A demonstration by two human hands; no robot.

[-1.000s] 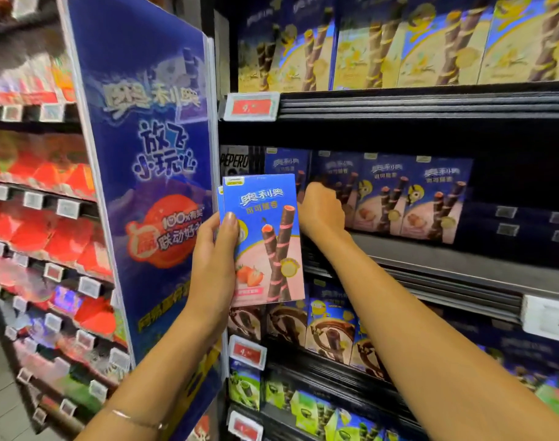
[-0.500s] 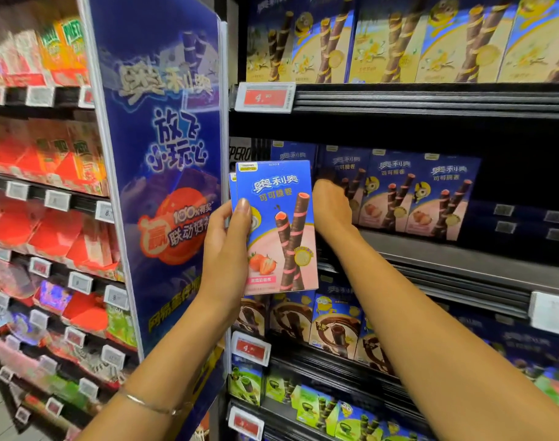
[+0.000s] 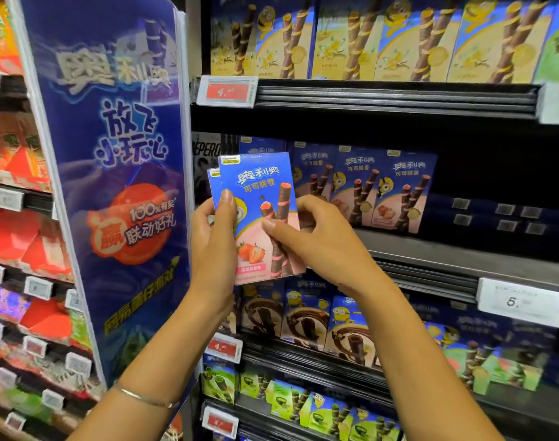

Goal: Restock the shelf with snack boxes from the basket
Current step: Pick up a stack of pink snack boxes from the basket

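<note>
My left hand (image 3: 215,240) grips two blue strawberry snack boxes stacked upright, the front box (image 3: 259,198) hiding most of the second box (image 3: 213,183) behind it. My right hand (image 3: 316,240) pinches the right edge of the front box with thumb on its face. Both boxes are held in front of the middle shelf (image 3: 446,253), left of a row of matching strawberry boxes (image 3: 380,189) standing on it. The basket is not in view.
A blue promotional panel (image 3: 112,173) juts out at the left of the bay. Yellow boxes (image 3: 367,36) fill the top shelf, chocolate boxes (image 3: 307,316) and green boxes (image 3: 297,405) the lower ones. The middle shelf's right part (image 3: 501,214) holds dark packs set far back.
My right hand has come off the shelf row and moved left onto the front box. The boxes and my left hand shifted slightly right and lower in view.
</note>
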